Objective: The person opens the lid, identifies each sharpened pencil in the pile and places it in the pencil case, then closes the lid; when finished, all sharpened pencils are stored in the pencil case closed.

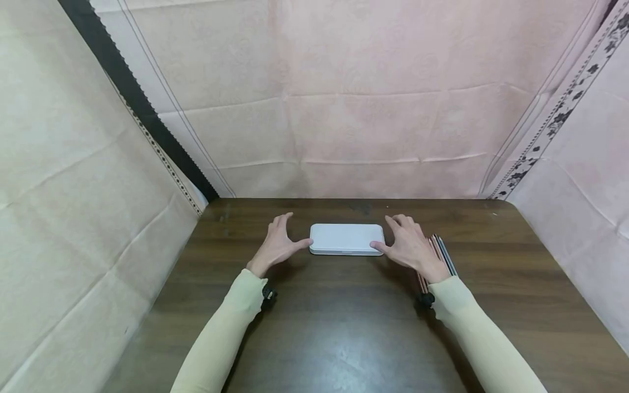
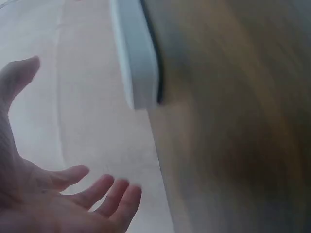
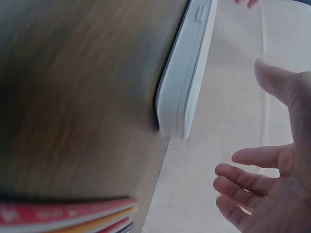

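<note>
A closed white case (image 1: 346,237), flat and rectangular with rounded corners, lies on the table. Its long side has a seam and a small latch, seen in the right wrist view. My left hand (image 1: 277,243) is at its left end, fingers spread and pointing forward. The thumb tip overlaps the case's edge in the head view. At the other end, my right hand (image 1: 410,243) is also spread, its thumb overlapping the lid's right corner. In both wrist views the palms and fingers hold nothing, and a gap shows between each hand and the case (image 3: 182,82).
Several thin, long coloured items (image 1: 444,256) lie side by side under my right wrist, partly hidden by it. Red and orange ones show in the right wrist view. The brown wooden table (image 1: 324,327) ends at a light cloth backdrop (image 1: 354,125), with cloth on both sides.
</note>
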`<state>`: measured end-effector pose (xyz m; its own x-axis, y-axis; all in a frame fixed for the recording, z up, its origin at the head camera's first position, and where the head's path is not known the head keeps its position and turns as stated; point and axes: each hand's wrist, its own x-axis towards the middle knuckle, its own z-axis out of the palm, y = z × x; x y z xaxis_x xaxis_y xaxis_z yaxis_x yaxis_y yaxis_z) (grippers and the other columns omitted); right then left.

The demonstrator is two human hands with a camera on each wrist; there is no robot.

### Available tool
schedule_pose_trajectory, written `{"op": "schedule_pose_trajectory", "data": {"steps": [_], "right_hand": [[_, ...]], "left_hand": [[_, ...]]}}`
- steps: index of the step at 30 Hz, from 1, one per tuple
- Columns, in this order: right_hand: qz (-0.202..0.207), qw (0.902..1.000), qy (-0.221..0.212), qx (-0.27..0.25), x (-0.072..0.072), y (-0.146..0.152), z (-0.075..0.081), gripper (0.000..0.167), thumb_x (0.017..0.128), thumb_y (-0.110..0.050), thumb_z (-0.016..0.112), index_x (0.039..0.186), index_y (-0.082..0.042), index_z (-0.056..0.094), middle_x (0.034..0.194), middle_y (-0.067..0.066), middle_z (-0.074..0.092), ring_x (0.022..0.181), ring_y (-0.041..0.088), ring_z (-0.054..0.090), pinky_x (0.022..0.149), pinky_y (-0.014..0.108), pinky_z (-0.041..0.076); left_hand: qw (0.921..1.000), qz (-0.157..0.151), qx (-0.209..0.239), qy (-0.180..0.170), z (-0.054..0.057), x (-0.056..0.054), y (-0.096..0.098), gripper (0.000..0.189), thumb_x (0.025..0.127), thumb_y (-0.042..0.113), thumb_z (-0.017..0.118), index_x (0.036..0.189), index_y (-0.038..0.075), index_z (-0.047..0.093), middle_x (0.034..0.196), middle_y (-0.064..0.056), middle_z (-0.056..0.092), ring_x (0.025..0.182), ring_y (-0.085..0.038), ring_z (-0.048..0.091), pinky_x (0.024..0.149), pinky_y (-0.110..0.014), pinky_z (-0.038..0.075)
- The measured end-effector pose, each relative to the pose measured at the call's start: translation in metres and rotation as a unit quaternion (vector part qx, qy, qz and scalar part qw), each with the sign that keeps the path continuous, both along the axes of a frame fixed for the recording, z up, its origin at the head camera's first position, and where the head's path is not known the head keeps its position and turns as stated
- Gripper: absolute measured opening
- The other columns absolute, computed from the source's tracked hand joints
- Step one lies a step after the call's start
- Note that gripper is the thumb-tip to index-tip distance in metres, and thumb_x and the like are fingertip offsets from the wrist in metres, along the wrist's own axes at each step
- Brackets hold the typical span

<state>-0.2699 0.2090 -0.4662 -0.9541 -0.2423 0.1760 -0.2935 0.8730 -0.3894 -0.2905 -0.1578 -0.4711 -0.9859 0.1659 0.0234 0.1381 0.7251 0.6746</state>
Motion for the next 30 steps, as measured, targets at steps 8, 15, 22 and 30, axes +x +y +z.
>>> {"op": "schedule_pose_trajectory", "data": {"steps": [8, 15, 22, 30], "right_hand": [[0.053, 0.9983, 0.016, -0.020, 0.001, -0.018, 0.001, 0.068, 0.097, -0.034, 0.084, 0.147, 0.008, 0.063, 0.146, 0.028, 0.062, 0.134, 0.043, 0.057, 0.114, 0.060, 0.052], [0.100, 0.9946, 0.028, 0.007, -0.004, -0.035, -0.001, 0.058, 0.094, -0.026, 0.088, 0.139, 0.007, 0.070, 0.139, 0.026, 0.066, 0.125, 0.039, 0.062, 0.108, 0.055, 0.058], [0.128, 0.9906, 0.026, 0.039, -0.011, -0.054, -0.009, 0.047, 0.089, -0.024, 0.093, 0.126, 0.001, 0.078, 0.131, 0.021, 0.070, 0.115, 0.034, 0.063, 0.101, 0.050, 0.063], [0.144, 0.9835, 0.058, 0.092, -0.016, -0.065, -0.008, 0.039, 0.084, -0.019, 0.097, 0.114, 0.000, 0.081, 0.121, 0.020, 0.074, 0.108, 0.033, 0.067, 0.096, 0.046, 0.064]], "left_hand": [[0.9930, -0.006, 0.092, -0.073, 0.001, -0.003, 0.012, 0.101, 0.091, 0.045, 0.086, 0.169, 0.009, 0.034, 0.168, -0.015, 0.046, 0.146, -0.037, 0.054, 0.117, -0.059, 0.050], [0.9869, -0.042, 0.099, -0.120, -0.009, -0.012, 0.019, 0.106, 0.089, 0.031, 0.091, 0.171, 0.006, 0.029, 0.171, -0.018, 0.040, 0.151, -0.040, 0.050, 0.123, -0.059, 0.046], [0.9802, -0.064, 0.120, -0.144, -0.019, -0.024, 0.018, 0.107, 0.088, 0.020, 0.092, 0.171, 0.003, 0.026, 0.173, -0.020, 0.039, 0.155, -0.040, 0.047, 0.128, -0.057, 0.041], [0.9834, -0.091, 0.084, -0.133, -0.021, -0.032, 0.021, 0.107, 0.085, 0.011, 0.093, 0.170, 0.002, 0.029, 0.168, -0.021, 0.043, 0.150, -0.038, 0.050, 0.127, -0.053, 0.043]]}}
